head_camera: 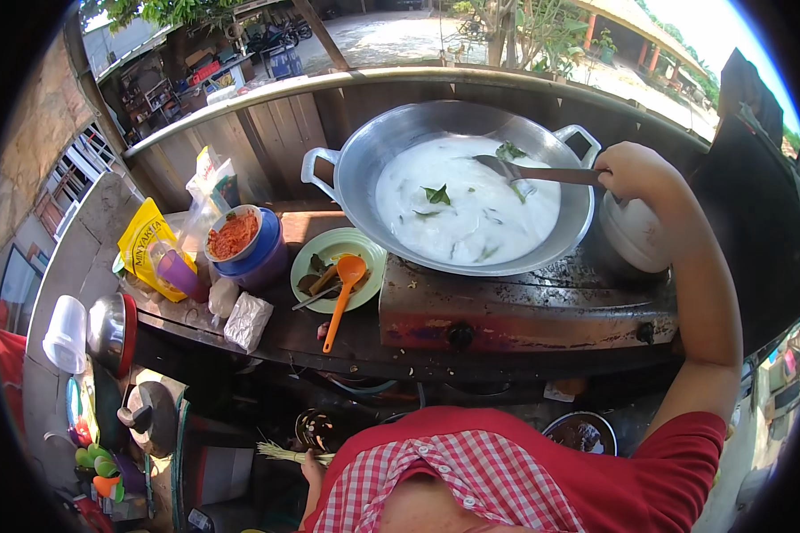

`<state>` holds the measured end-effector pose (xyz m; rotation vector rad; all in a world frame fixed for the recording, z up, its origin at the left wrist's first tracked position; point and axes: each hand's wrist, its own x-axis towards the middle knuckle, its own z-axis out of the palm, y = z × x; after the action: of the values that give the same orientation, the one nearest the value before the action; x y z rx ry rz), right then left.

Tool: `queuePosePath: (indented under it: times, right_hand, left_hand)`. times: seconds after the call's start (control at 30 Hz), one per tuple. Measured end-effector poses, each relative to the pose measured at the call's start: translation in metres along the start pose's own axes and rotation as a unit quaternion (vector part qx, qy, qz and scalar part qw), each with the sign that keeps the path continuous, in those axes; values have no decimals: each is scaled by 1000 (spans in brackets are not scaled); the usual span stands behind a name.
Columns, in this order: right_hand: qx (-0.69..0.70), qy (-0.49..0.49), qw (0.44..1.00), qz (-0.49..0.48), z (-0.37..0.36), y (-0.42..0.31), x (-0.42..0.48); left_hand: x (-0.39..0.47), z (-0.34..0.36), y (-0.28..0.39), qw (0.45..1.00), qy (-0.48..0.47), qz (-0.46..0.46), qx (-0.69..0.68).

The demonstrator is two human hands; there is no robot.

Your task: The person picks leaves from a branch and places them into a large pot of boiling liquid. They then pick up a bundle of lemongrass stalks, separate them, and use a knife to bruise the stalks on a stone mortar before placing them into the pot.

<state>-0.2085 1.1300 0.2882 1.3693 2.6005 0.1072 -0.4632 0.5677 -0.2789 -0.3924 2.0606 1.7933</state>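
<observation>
My right hand point(632, 172) grips the dark handle of a long cooking spatula point(557, 174). Its blade dips into white, milky liquid point(413, 166) in a large two-handled aluminium wok point(433, 118). Green leaves point(438, 194) float in this liquid, some of them partly sunk. The wok rests on a worn metal gas stove point(527, 316), whose burner is hidden beneath it. Low beside my body, my left hand point(314, 470) is closed around a bundle of pale stalks point(283, 453), perhaps lemongrass; my red shirt covers part of it.
Left of the stove, a pale green plate point(373, 256) holds an orange spoon point(351, 270) and brown spices. Farther left are a bowl of red paste point(235, 234) on a blue-lidded tub point(270, 246) and a yellow oil pouch point(148, 246). A lidded pot point(630, 226) stands behind my right forearm.
</observation>
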Motion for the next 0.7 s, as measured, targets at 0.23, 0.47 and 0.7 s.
queuePosePath:
  times: [0.23, 0.47, 0.7]
  right_hand:
    - [142, -114, 982, -47, 5, 10, -25]
    - [205, -87, 967, -128, 25, -4, -13]
    - [100, 50, 979, -168, 13, -30, -41]
  left_hand:
    - [8, 3, -4, 999, -6, -37, 0]
    - [9, 12, 2, 991, -40, -4, -131]
    - [8, 2, 6, 998, -22, -1, -59]
